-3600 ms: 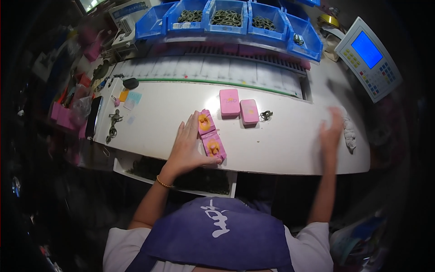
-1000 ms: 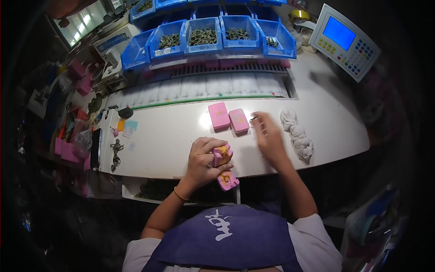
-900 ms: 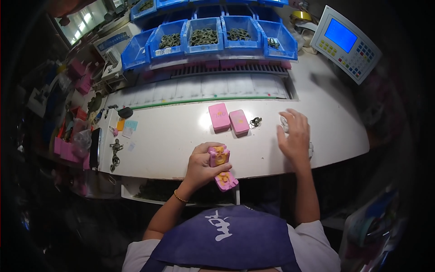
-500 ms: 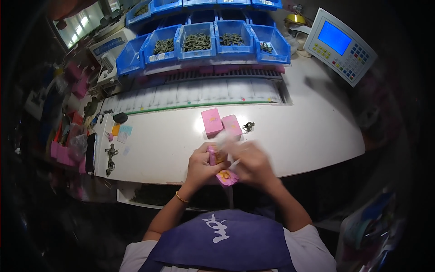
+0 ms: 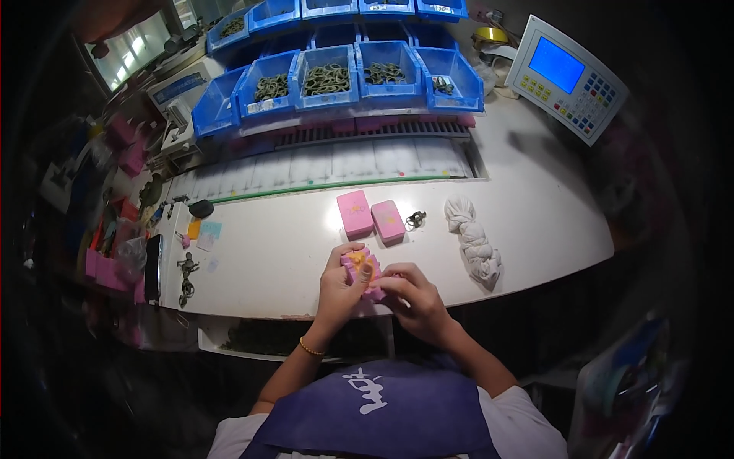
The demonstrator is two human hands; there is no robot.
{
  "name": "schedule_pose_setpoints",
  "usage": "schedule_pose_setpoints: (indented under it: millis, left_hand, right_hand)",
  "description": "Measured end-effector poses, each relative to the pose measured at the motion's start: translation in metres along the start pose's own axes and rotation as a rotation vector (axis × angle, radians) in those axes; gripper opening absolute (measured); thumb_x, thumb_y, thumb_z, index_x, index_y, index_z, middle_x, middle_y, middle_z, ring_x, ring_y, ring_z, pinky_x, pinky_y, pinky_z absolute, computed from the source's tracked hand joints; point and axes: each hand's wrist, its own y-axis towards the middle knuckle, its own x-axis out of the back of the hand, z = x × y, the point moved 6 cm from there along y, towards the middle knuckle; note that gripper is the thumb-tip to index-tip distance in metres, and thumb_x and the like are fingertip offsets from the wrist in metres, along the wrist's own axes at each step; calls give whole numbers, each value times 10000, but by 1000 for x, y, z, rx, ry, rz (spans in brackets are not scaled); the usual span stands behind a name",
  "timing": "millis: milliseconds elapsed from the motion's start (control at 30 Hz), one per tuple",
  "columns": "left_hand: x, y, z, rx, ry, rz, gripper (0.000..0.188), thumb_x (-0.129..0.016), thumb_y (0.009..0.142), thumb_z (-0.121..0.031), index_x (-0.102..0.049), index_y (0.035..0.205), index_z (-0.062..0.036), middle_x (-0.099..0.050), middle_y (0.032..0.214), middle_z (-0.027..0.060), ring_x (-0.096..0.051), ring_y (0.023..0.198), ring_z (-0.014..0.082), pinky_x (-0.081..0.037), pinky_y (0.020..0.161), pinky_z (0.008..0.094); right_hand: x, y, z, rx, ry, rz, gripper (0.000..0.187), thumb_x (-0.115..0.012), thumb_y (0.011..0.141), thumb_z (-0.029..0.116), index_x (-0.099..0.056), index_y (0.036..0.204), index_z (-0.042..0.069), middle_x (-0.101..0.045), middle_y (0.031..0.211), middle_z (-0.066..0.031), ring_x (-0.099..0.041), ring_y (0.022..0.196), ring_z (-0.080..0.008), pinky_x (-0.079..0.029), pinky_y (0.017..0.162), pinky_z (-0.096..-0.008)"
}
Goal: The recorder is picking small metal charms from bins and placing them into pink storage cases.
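Note:
My left hand [image 5: 339, 286] is closed around a pink rubber mould [image 5: 355, 265] with orange-yellow patches on its face, the thumb lying across it. My right hand [image 5: 417, 301] pinches at the mould's lower right edge with thumb and forefinger; the fingers hide just what lies between them. Just beyond my hands, two pink blocks, a larger one [image 5: 355, 215] and a smaller one [image 5: 388, 222], lie side by side on the white table. Beside them is a small dark metal piece [image 5: 415, 221]. A twisted, knotted white cloth [image 5: 473, 243] rests to the right.
Blue bins [image 5: 326, 77] with dark ring-like pieces stand at the back. A keypad console with a blue screen [image 5: 566, 79] is at the far right. Dark metal pieces [image 5: 187, 278] and a black object [image 5: 202, 209] lie at the left. The table's front edge [image 5: 535, 278] curves near me.
The blurred white thing at my right hand is gone from it, and a knotted white cloth now lies on the table at right. My right fingers have come onto the pink mould.

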Motion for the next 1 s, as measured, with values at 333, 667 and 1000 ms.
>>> schedule_pose_setpoints:
  millis: [333,667,1000]
  left_hand:
    - [-5,-24,3,404,-596,118,491,-474,1065,-430,-584,1252,10,-655,1128,81,-628,995,136,-505,882,282]
    - [-8,-30,-12,219,-604,110,361,-677,979,-219,-559,1246,-7,-624,1106,54,-596,1046,120,-490,891,253]
    - [78,-12,24,410,386,-95,548,-730,911,-284,-565,1335,22,-625,1222,162,-594,1066,272,-488,942,376]
  right_hand:
    - [3,7,-18,-315,179,-305,418,-717,893,30,-592,1292,32,-557,1151,-113,-635,884,-156,-530,729,-309]
    - [-2,-7,-31,-437,336,-20,309,-713,905,52,-644,1202,3,-573,1076,-35,-529,841,-77,-454,740,-222]
    - [32,-26,-81,-612,73,-212,301,-682,918,59,-642,1215,35,-616,1101,-58,-566,857,-115,-510,748,-272]
